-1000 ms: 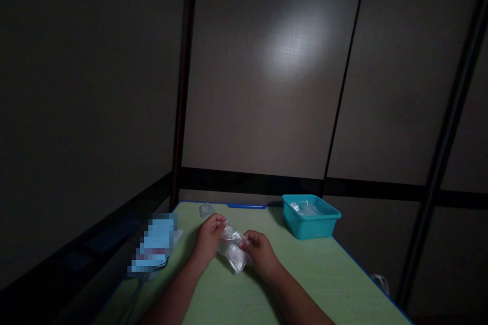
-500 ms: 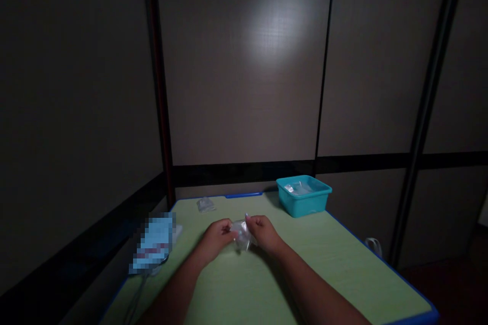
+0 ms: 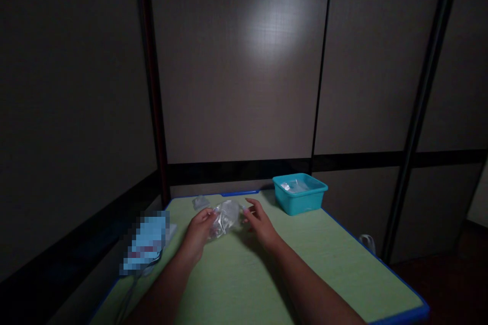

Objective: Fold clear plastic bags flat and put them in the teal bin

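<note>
In the head view, both forearms reach forward from the bottom edge over the green table [image 3: 267, 284] and draw together near its middle. The left hand [image 3: 199, 229] is turned with its back toward the camera, its fingers curled in and pinched on the near left end of a clear plastic bag [image 3: 224, 216], which it holds just above the tabletop. The right hand [image 3: 259, 219] sits at the bag's right end with the fingers loosely spread and only partly bent; the fingertips are at the edge of the plastic, but in this dim light it cannot be told whether they grip it or merely touch it. The bag is crumpled and see-through, its long axis running roughly left to right between the two hands, the right end raised a little and tilted away toward the far side of the table. Beyond the left hand, near the far edge, lies a second small clear packet [image 3: 200, 202]. To the right, well apart from the hands, a teal tub [image 3: 300, 198] stands at the far corner with clear plastic inside
</note>
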### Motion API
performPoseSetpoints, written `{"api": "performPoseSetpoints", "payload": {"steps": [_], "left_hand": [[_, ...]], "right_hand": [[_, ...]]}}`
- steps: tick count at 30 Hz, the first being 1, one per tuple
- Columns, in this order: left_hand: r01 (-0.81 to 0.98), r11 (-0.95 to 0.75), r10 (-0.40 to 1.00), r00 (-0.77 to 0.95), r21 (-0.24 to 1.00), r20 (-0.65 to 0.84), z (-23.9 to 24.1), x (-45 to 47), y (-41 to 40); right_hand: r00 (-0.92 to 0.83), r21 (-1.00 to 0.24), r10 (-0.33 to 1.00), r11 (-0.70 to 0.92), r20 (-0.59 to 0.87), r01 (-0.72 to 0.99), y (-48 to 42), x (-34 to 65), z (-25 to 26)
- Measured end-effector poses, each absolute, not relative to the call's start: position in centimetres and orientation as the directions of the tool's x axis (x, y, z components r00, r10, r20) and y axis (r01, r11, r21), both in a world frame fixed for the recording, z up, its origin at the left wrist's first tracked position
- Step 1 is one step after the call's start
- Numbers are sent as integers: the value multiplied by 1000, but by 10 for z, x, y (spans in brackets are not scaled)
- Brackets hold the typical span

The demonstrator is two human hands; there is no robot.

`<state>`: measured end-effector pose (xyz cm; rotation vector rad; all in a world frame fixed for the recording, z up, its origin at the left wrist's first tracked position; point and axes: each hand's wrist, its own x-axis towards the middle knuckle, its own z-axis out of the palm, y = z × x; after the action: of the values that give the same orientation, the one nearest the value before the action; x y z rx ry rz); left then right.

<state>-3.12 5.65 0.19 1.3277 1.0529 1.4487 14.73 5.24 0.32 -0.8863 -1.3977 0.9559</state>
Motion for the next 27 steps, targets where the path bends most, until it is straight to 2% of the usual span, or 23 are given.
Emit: {"api": "performPoseSetpoints", "payload": {"steps": [3, 5, 10, 14, 17, 19, 21, 24, 27], "left_hand": [[-183, -163, 968, 158, 969, 193, 7, -23, 47], [-195, -137, 958, 225, 971, 180, 10, -20, 43], [-157, -173, 978, 89, 972, 188, 7, -24, 47], [-188, -248, 968, -89, 950, 235, 3, -32, 56], [-215, -298, 944, -214, 930, 253, 4, -37, 60], [-215, -294, 946, -207, 931, 251, 7, -38, 59], [-209, -264, 963, -101, 941, 248, 9, -36, 55], [-199, -205, 960, 150, 958, 237, 9, -28, 50], [-171, -196, 950, 210, 966, 230, 5, -22, 48]], "right_hand": [[-189, -906, 889, 423, 417, -10, 50, 143, -1], [-201, -893, 877, 450, 437, 18, 53, 143, -4], [-110, -891, 885, 452, 453, -33, 65, 149, -5], [-122, -945, 940, 303, 318, -126, 70, 151, -7], [-45, -956, 964, 255, 263, -143, 71, 153, -6], [52, -953, 960, 279, 275, -118, 69, 155, -2], [96, -940, 942, 330, 322, -84, 64, 157, 4], [-56, -901, 899, 432, 433, -31, 55, 156, 8], [-322, -895, 851, 446, 414, 29, 50, 151, 2]]}}
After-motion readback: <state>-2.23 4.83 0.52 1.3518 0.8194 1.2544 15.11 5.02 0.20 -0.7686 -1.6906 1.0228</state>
